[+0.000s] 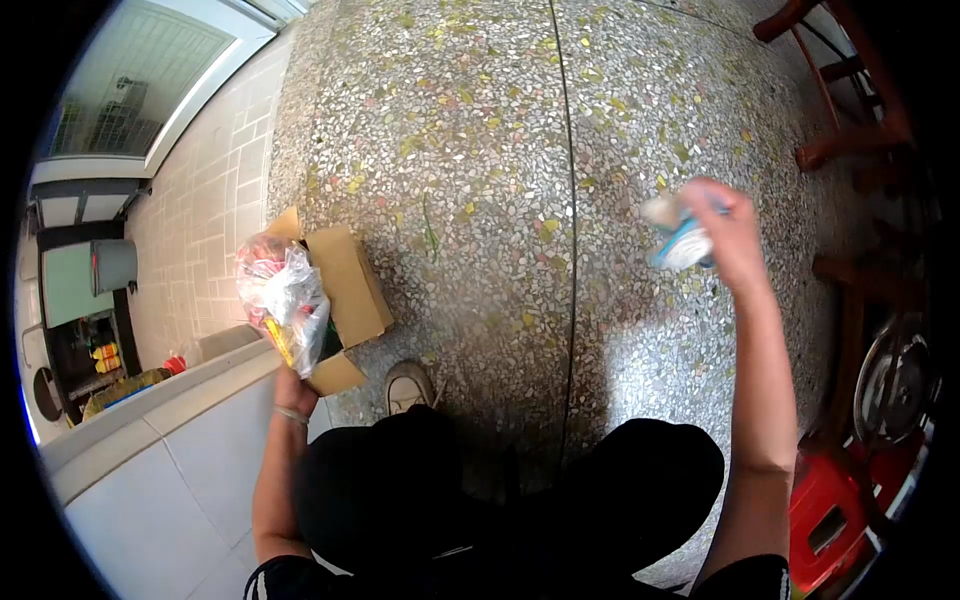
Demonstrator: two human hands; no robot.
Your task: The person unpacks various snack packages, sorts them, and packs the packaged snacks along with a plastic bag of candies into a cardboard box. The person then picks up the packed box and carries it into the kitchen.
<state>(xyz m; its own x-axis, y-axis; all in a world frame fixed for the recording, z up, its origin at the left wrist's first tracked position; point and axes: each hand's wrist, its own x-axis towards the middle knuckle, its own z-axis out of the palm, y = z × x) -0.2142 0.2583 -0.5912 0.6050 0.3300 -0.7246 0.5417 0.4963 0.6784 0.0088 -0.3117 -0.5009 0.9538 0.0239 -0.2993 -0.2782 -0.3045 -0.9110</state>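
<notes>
My left hand [293, 388] is at the lower end of a clear plastic bag [290, 290] with red and yellow packets inside. The bag is over the left side of an open cardboard box [350, 285] on the floor. My fingers are partly hidden by the bag, but they appear closed on it. Out to the right, above the floor, my right hand [728, 225] is closed on a blue and white packet [685, 245]. Motion smears this hand and the packet, so any print is unreadable.
Speckled stone floor [480, 200] stretches ahead, crossed by a dark seam. A low tiled wall [190, 440] runs along the left. Wooden furniture legs [850, 150] stand at the right, above a red plastic stool [830, 520]. My shoe [408, 385] is close to the box.
</notes>
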